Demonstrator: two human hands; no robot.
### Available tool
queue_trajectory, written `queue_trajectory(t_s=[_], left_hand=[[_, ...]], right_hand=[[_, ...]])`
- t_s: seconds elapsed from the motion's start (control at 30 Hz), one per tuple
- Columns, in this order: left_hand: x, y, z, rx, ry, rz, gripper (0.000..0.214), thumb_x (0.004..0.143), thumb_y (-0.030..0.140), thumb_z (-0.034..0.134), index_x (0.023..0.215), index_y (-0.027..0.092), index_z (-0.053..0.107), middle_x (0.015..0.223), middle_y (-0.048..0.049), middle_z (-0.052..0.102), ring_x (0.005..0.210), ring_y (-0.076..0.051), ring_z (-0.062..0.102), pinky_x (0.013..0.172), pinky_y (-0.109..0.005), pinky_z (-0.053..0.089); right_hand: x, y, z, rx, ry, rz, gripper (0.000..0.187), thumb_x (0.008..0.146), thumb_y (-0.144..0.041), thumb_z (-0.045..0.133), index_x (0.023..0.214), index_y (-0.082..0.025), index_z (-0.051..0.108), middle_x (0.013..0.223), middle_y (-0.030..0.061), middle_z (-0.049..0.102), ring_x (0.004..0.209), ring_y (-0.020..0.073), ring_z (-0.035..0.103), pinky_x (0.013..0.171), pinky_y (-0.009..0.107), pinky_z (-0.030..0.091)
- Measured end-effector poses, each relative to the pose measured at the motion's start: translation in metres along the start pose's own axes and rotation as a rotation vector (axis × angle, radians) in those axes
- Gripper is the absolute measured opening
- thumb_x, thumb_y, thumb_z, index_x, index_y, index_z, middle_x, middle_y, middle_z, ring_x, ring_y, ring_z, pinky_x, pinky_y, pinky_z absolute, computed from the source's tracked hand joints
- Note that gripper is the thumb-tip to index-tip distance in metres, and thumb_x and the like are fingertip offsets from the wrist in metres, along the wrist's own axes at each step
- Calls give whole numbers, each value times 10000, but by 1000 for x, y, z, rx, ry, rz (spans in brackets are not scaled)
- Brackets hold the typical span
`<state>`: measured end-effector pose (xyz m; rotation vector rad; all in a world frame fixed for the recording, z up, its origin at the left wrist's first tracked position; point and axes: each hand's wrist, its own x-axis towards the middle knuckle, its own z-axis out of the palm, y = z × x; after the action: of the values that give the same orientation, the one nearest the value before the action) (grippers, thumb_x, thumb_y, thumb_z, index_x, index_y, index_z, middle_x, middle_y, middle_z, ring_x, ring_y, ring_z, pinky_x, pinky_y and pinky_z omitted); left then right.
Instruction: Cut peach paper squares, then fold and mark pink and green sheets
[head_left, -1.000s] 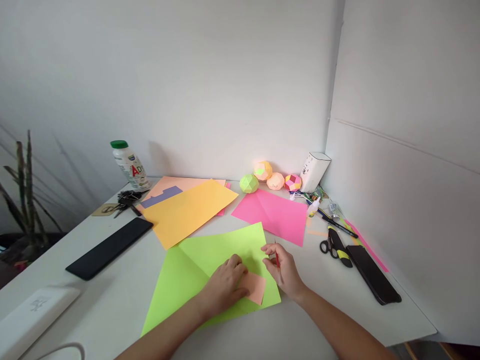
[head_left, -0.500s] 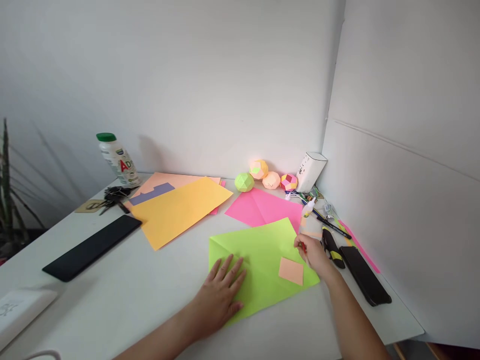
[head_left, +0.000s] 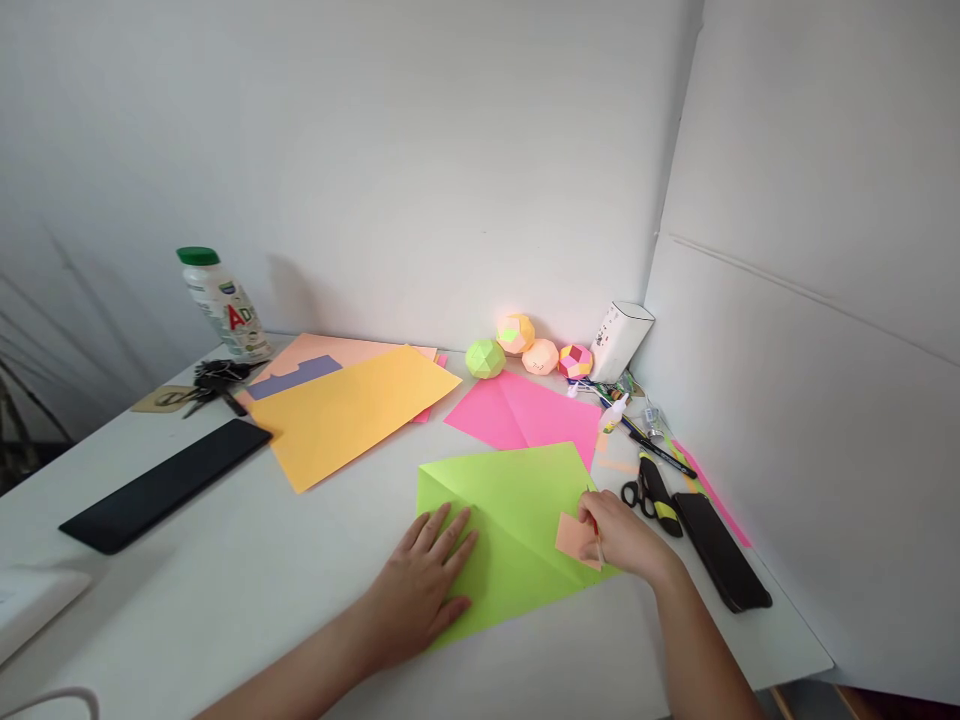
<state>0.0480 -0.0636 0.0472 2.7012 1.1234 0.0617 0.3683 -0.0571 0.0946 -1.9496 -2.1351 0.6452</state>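
Note:
A bright green sheet of paper [head_left: 517, 500] with creases lies in front of me. My left hand [head_left: 424, 580] rests flat on its left part, fingers spread. On the right side of the sheet is a small peach paper square [head_left: 571, 533], partly covered by my right hand [head_left: 619, 535]. Those fingers are closed around a thin red-and-white pen-like stick [head_left: 598, 535], its exact kind unclear, and their tips reach down to the square. A pair of scissors [head_left: 637, 495] lies just right of that hand.
Behind the green sheet lies pink paper [head_left: 510, 410], with folded paper balls [head_left: 486, 359] against the wall. Orange paper [head_left: 352, 410], a black slab [head_left: 172, 480], keys [head_left: 217, 380] and a bottle [head_left: 225, 310] are left. A utility knife [head_left: 661, 500] and black case [head_left: 724, 550] lie right.
My right hand has moved down and left from the sheet's right edge onto the peach square, still holding the thin stick. The scissors show more now. The left hand stays flat on the green paper.

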Motion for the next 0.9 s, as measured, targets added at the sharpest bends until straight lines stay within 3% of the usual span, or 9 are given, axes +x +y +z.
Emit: queue_trajectory(t_s=[0.13,0.3,0.6,0.73,0.9], left_hand=[[5,-8,-4,-35,2,-3,801,838,635,485,1485,205,290,1570,-132,110,1428,-377,137,1128,-560,179],[13,-17,-10,-35,-51,42,955,759,761,464,1503,216,219,1575,-119,53,1437,-371,9,1150,-552,62],[14,-21,-4,-22,9,84,934,801,805,333,1508,207,208,1568,-124,77,1436,-380,36,1148,-551,67],[13,-21,-5,-40,25,94,917,822,793,314,1505,189,217,1566,-140,91,1434,-386,38,1143,-560,73],[11,-13,-7,-68,29,123,930,823,796,301,1504,167,221,1562,-164,104,1429,-404,41,1133,-585,74]], right_hand=[[-2,-5,0,-9,-26,4,296,584,-1,568,736,-228,453,816,7,504,706,165,476,563,228,366],[-4,-14,-4,-2,-43,26,339,567,22,516,763,-230,401,811,-13,478,687,145,426,547,217,302],[0,-11,-4,64,-143,38,309,572,13,503,718,-214,352,758,-41,416,646,110,342,524,207,221],[0,-8,-4,125,-158,-10,298,597,3,490,712,-218,327,720,-55,352,619,103,296,512,206,204],[5,-7,-14,229,-153,-134,274,724,-115,526,742,-233,279,690,-70,264,608,104,237,530,211,212]])
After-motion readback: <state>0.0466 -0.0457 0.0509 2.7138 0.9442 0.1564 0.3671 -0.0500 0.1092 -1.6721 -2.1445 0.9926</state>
